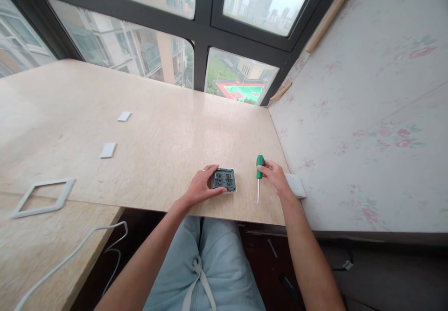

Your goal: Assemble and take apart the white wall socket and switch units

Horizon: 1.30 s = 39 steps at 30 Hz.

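A grey switch module point(224, 179) lies flat on the beige table point(157, 138) near its front edge. My left hand point(202, 186) rests against its left side, fingers curled round its edge, a ring on one finger. A green-handled screwdriver point(259, 176) lies just right of the module, shaft pointing toward me. My right hand point(276, 176) pinches the green handle with its fingertips.
A white wall socket point(296, 185) sits on the floral wall point(367, 115) right of my hand. Two white rocker covers point(108, 150) point(124, 116) and a white frame point(44, 196) lie at the left. A white cable point(70, 255) hangs off the table's front. Windows stand behind.
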Motion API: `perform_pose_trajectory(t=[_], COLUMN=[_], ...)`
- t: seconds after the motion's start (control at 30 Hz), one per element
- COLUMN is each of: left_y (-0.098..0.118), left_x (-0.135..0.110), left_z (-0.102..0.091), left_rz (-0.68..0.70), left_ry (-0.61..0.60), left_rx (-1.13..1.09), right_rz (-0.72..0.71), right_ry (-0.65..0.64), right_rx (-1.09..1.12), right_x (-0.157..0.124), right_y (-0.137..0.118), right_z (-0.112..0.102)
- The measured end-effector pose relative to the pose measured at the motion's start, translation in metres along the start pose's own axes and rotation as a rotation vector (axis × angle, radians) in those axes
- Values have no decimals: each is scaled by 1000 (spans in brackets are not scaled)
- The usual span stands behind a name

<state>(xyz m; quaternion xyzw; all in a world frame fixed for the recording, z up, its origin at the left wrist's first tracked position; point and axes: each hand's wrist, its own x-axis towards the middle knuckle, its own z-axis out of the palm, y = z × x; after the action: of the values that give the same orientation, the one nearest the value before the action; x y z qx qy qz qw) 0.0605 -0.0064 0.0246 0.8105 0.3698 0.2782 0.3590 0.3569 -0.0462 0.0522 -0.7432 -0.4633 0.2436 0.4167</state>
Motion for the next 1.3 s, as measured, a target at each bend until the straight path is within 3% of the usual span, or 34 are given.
perform_pose_trajectory(t=[0.13,0.2,0.3,0.43,0.6,0.83,1.3], left_y=[0,0,2,6,7,5,3], left_x=[0,0,-1,0,0,0,0], left_z=[0,-1,-1,0,0,2,3], left_rz=[2,4,10,26,29,32,40], left_ry=[0,0,3,10,18,18,15], left_rx=[-4,-3,18,63,78,76,76], right_rz=[-28,-46,-149,-365,-558,-536,-521], right_ry=[-47,-98,-114,-6,82,63,72], right_rx=[576,690,649,610,474,517,536], right_x=[-22,-32,-45,-57,-61,-63,-61], right_y=[-21,-35,-58,-88,-103,-98,-92], right_z=[0,0,3,12,28,49,52])
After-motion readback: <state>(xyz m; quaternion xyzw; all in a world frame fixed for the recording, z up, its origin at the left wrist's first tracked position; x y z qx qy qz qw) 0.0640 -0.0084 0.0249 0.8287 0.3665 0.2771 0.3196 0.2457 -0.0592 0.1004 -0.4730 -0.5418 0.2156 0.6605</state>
